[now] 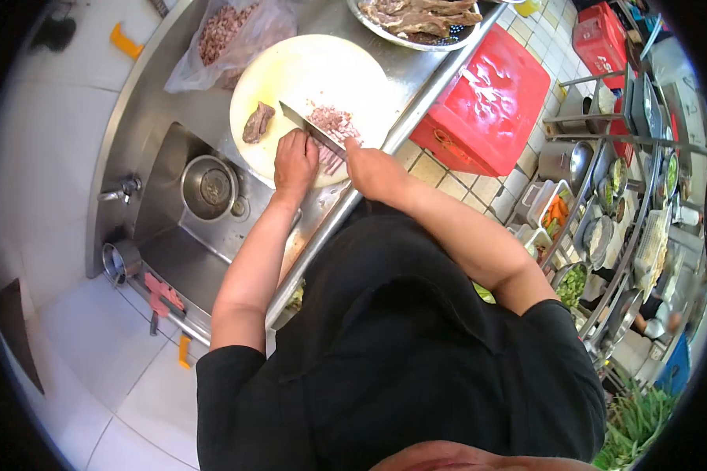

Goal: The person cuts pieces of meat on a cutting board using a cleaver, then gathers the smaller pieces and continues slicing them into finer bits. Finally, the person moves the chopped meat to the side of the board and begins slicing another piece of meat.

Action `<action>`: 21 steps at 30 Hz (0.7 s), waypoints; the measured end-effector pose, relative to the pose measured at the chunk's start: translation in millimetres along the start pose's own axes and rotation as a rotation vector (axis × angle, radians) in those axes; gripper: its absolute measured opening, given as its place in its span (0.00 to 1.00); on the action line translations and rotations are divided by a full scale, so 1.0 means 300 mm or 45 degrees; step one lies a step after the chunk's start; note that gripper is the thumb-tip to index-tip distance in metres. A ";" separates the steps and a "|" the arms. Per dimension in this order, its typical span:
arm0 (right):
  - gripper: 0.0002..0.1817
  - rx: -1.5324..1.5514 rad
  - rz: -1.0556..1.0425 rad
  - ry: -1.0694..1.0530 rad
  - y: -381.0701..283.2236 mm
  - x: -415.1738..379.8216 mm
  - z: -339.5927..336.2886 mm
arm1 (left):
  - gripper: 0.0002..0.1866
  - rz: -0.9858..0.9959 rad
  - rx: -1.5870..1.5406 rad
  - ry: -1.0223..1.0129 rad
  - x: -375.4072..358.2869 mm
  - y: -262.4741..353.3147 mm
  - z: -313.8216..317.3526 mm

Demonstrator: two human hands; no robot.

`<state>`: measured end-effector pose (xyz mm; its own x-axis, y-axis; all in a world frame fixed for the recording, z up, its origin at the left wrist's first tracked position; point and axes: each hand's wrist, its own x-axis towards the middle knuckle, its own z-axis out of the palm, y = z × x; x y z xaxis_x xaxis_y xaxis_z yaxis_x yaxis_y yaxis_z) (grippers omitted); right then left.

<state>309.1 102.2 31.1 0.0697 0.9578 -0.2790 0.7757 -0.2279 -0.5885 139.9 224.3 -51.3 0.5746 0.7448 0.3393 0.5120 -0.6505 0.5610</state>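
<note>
A round white cutting board lies on the steel counter. My right hand is closed round a kitchen knife, whose blade slants across the board to the upper left. My left hand is curled beside the blade, its fingertips hidden, pressed against sliced meat strips. On the blade's far side is a pile of finely chopped meat. One uncut dark piece of meat rests on the board's left part.
A plastic bag of chopped meat and a bowl of large meat pieces stand behind the board. Left is a sink with a metal pot. A red crate sits right of the counter, near shelves with vegetable containers.
</note>
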 end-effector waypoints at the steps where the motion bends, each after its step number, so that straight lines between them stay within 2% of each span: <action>1: 0.10 -0.015 0.004 0.030 -0.009 0.026 -0.014 | 0.07 -0.036 -0.009 -0.030 -0.001 -0.006 -0.001; 6: 0.11 -0.023 0.179 -0.034 -0.046 -0.078 -0.082 | 0.07 -0.119 -0.207 -0.059 0.011 0.022 -0.078; 7: 0.11 -0.016 0.140 -0.025 -0.056 -0.124 -0.102 | 0.08 -0.018 -0.173 -0.029 0.010 0.006 -0.078; 8: 0.12 -0.007 0.101 -0.018 -0.069 -0.163 -0.117 | 0.08 -0.025 -0.178 -0.035 -0.002 -0.005 -0.079; 10: 0.12 -0.022 0.142 -0.079 -0.084 -0.204 -0.119 | 0.10 -0.018 -0.179 -0.197 -0.004 -0.002 -0.097; 21: 0.13 -0.113 0.106 -0.171 -0.064 -0.181 -0.069 | 0.10 -0.087 -0.138 -0.164 -0.021 -0.007 -0.068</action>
<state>303.2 58.3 73.2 0.0562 0.9027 -0.4267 0.8234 -0.2836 -0.4915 122.1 224.0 -39.3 0.6213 0.7571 0.2017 0.4852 -0.5739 0.6597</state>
